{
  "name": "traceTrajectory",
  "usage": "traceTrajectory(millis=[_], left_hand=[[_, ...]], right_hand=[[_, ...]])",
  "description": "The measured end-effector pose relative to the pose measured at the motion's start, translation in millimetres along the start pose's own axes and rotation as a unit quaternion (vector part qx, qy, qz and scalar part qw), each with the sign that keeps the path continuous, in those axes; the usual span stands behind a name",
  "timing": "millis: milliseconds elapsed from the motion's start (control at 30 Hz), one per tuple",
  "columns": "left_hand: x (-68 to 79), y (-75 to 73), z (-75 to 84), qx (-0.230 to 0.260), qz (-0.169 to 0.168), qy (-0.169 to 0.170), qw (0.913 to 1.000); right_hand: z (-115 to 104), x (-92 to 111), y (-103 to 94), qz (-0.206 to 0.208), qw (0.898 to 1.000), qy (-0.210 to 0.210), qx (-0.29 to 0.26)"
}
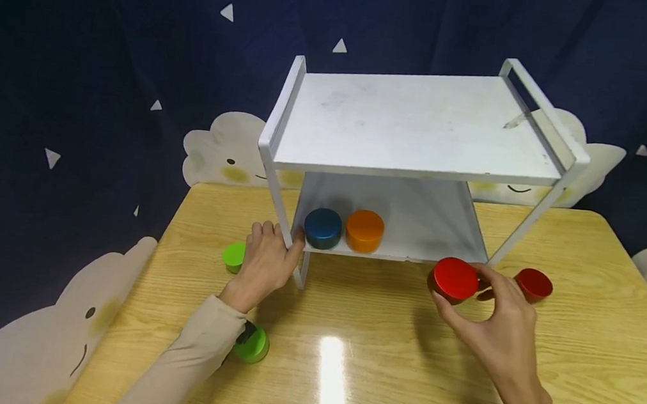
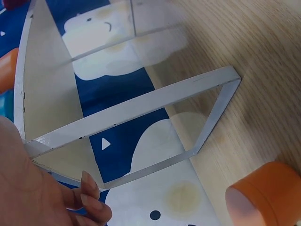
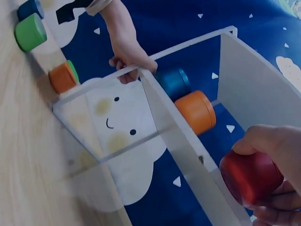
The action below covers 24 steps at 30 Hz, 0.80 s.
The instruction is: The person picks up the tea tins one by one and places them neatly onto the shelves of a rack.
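Note:
In the head view my right hand (image 1: pixel 499 333) pinches a red cylindrical container (image 1: pixel 454 279) between thumb and fingers, at the right front of the white two-tier shelf (image 1: pixel 411 123). The right wrist view has this red container (image 3: pixel 249 176) beside the shelf board's edge. At the shelf's left front post, my left hand (image 1: pixel 266 258) grips the frame, its thumb at the lower board and its fingers curled outside. On the lower board's left part, a blue container (image 1: pixel 323 227) and an orange container (image 1: pixel 364 230) stand side by side, slightly apart.
Another red container (image 1: pixel 534 284) stands on the wooden table (image 1: pixel 390 362), right of the shelf. Left of the shelf are a green container (image 1: pixel 233 256) and, partly behind my left forearm, another green container (image 1: pixel 254 345). A dark blue curtain (image 1: pixel 113 36) hangs behind.

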<state>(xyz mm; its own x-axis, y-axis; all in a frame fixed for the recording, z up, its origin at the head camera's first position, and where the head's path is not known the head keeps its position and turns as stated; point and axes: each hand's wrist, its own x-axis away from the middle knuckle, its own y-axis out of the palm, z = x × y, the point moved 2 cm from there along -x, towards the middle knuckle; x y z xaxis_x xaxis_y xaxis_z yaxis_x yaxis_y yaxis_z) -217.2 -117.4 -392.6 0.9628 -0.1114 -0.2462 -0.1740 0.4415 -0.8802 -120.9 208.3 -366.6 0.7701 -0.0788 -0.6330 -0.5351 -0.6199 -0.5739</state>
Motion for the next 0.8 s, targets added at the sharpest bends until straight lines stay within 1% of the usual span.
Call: traceTrajectory(millis=[167, 433, 600, 800], left_hand=[[-0.7, 0.8, 0.7, 0.004, -0.007, -0.002, 1.0], [-2.4, 1.8, 1.1, 0.003, -0.018, -0.011, 0.9998], [-2.0, 2.3, 0.3, 0.007, -0.02, -0.013, 0.9997], [-0.7, 1.8, -0.1, 0.003, -0.018, -0.014, 0.9997]], right_hand=[[-7.6, -12.5, 6.1, -0.001, 0.999, -0.028, -0.019], [-13.0, -34.0, 24.2, -0.015, 0.997, -0.07, -0.036], [-14.3, -41.6, 33.3, -0.026, 0.996, -0.081, -0.026], [-18.8, -47.8, 41.5, -0.026, 0.996, -0.078, -0.024]])
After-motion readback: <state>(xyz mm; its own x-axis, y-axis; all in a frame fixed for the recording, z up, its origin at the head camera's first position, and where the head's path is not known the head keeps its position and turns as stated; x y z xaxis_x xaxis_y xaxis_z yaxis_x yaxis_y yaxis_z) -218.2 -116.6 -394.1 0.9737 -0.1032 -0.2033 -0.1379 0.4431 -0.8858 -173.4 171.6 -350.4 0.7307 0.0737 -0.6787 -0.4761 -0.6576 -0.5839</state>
